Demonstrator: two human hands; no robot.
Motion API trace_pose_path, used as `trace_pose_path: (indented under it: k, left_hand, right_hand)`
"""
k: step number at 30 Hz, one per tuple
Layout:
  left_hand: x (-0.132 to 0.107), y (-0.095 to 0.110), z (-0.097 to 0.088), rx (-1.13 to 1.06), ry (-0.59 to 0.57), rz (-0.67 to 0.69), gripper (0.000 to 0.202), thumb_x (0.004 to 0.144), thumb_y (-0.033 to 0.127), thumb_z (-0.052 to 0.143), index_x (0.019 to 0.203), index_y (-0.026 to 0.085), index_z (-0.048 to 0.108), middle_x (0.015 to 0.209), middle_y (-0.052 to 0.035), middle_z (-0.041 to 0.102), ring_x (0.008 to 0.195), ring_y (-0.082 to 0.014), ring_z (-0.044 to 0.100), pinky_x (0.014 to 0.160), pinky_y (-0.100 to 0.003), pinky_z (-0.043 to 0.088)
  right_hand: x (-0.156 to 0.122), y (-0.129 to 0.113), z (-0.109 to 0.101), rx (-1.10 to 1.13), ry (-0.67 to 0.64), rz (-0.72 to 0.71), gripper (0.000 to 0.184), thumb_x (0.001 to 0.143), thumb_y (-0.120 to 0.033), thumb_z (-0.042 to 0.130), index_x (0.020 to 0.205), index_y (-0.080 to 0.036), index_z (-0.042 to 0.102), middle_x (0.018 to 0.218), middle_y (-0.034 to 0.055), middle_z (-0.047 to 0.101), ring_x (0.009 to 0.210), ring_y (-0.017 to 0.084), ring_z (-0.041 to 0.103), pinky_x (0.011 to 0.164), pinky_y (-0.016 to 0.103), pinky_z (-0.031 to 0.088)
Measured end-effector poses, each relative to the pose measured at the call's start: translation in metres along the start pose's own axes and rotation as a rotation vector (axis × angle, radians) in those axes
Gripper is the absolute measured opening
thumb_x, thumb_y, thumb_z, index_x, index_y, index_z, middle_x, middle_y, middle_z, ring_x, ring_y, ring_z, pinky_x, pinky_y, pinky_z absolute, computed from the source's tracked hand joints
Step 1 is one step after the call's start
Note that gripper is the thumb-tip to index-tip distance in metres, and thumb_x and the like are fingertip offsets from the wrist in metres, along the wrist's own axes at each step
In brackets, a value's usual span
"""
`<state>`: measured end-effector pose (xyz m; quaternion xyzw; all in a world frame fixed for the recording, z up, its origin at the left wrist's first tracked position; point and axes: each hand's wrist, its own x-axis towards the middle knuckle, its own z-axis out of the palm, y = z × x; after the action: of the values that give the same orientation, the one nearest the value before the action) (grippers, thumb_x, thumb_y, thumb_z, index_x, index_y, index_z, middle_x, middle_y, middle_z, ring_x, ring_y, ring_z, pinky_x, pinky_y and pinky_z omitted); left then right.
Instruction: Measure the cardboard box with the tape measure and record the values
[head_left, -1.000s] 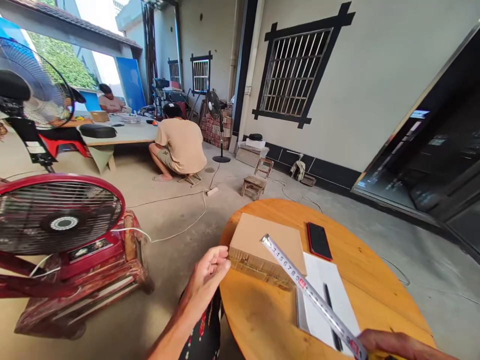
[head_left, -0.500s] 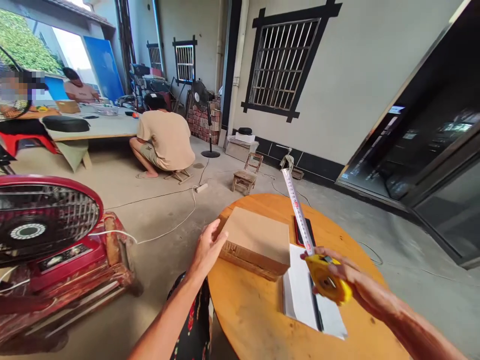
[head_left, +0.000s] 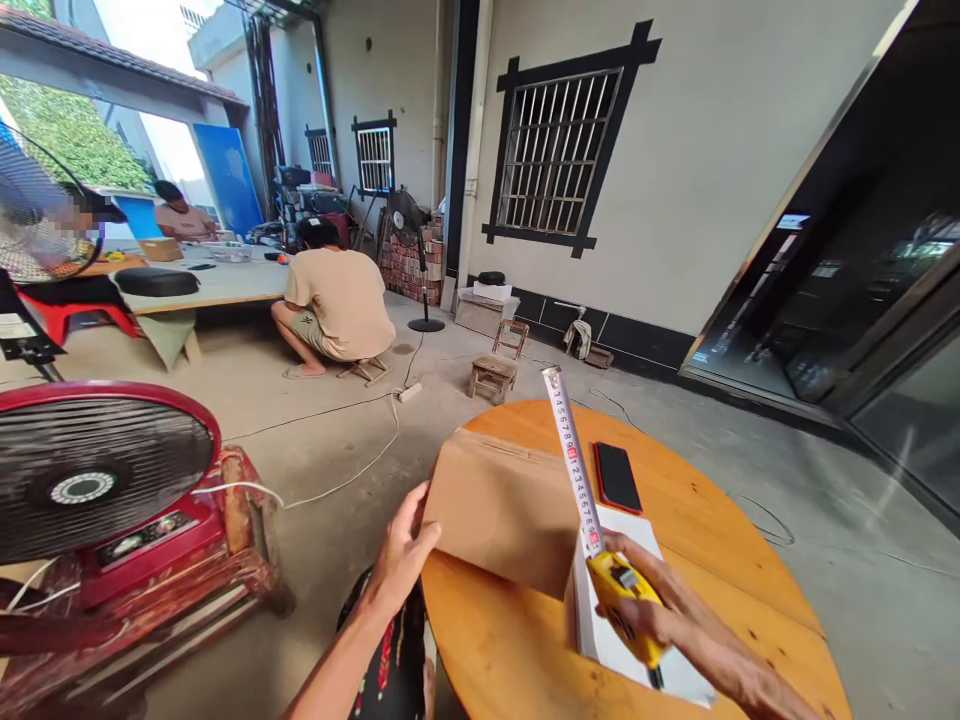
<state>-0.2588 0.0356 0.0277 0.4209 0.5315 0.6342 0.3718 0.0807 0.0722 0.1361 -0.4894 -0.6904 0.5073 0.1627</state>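
Observation:
My left hand (head_left: 400, 555) grips the left edge of a brown cardboard piece (head_left: 499, 505) and holds it tilted up on the round wooden table (head_left: 712, 540). My right hand (head_left: 649, 610) is closed around a yellow tape measure (head_left: 619, 590). Its blade (head_left: 571, 455) sticks up and away over the cardboard. A white notebook (head_left: 626, 640) with a black pen on it lies under my right hand. A phone in a red case (head_left: 617, 477) rests on the table beyond the notebook.
A red floor fan (head_left: 97, 480) stands at the left. A person in a beige shirt (head_left: 337, 300) crouches on the concrete floor by a low workbench (head_left: 217, 275), with another person behind it. A small wooden stool (head_left: 499, 365) and white cables (head_left: 360, 450) lie on the floor.
My left hand has taken hold of the cardboard and tipped it up from lying flat. My right hand drew in with the tape measure, and the blade now points up over the cardboard.

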Motion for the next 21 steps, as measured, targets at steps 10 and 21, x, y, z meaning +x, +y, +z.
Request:
trace_pose_path:
  k: [10,21]
  left_hand:
    - [-0.028,-0.019,0.019,0.047,0.149,-0.082,0.058,0.080,0.033,0.060,0.133,0.016,0.046,0.129,-0.0141,0.062,0.121,-0.0264,0.058,0.106,-0.041,0.042]
    - [-0.006,0.024,0.018,0.092,0.228,0.009,0.066,0.085,0.051,0.058,0.142,0.020,0.043,0.145,-0.0129,0.049,0.134,-0.0288,0.046,0.107,-0.041,0.039]
  right_hand:
    - [-0.022,0.008,0.007,0.196,-0.263,0.057,0.061,0.073,-0.046,0.065,0.132,-0.030,0.055,0.112,0.0062,0.068,0.100,0.030,0.067,0.091,0.041,0.051]
    - [0.001,-0.054,-0.057,-0.141,-0.356,0.120,0.055,0.069,-0.051,0.066,0.118,-0.025,0.069,0.104,0.0073,0.070,0.091,0.028,0.068,0.076,0.033,0.057]
